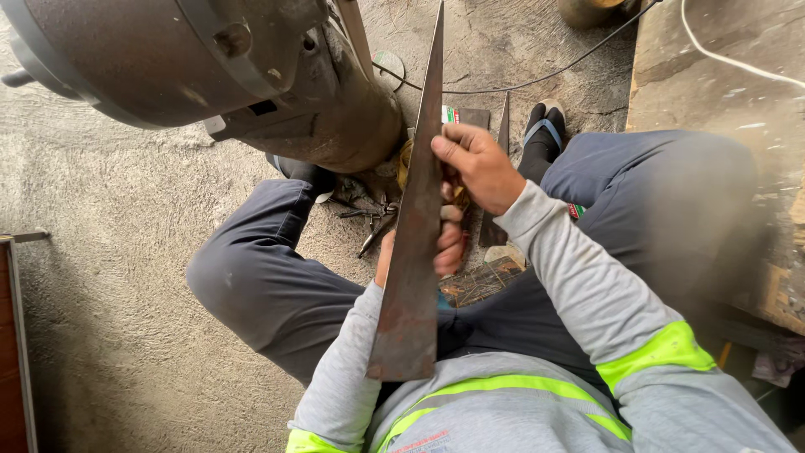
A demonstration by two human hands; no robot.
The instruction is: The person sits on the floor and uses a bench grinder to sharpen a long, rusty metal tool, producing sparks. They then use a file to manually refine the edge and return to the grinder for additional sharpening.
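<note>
A long, rusty, tapering metal blade [412, 252] stands nearly upright between my knees, its point up toward the top of the view and its wide end near my chest. My right hand [475, 168] grips its right edge about halfway up. My left hand [444, 243] is mostly hidden behind the blade, with fingers showing on the right side, holding it lower down. I am seated, in grey trousers and a grey shirt with yellow reflective bands.
A large dark motor housing [201, 67] looms at upper left. Small tools [369, 222] and a second pointed metal piece [499, 176] lie on the rough concrete floor [109, 252]. A black cable [537, 80] crosses the floor. A worn bench top [721, 67] is at right.
</note>
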